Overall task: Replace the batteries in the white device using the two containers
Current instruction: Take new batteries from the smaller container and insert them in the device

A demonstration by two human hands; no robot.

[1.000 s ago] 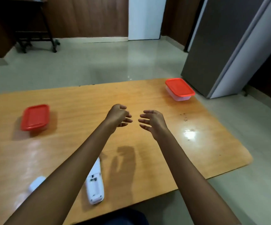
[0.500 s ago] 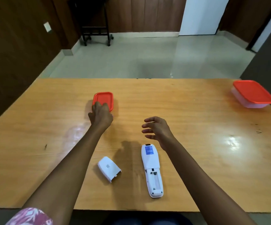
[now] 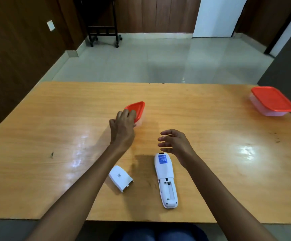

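The small red-lidded box near the bench's middle is tilted up in the closed grip of the left hand; light, slippery plastic is judged, best held by its rim. The right hand is held open, empty, above the white device.

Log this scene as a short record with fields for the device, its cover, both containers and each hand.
device: white device lying back-up on the table, battery bay open, looks empty
cover: battery cover off, lying left of the device, apart from it
near container: red-lidded container, tilted, lid on
far container: second red-lidded container at the table's far right, flat, lid on
left hand: left hand gripping the near container's edge
right hand: right hand open, fingers spread, holding nothing, above the device's top end
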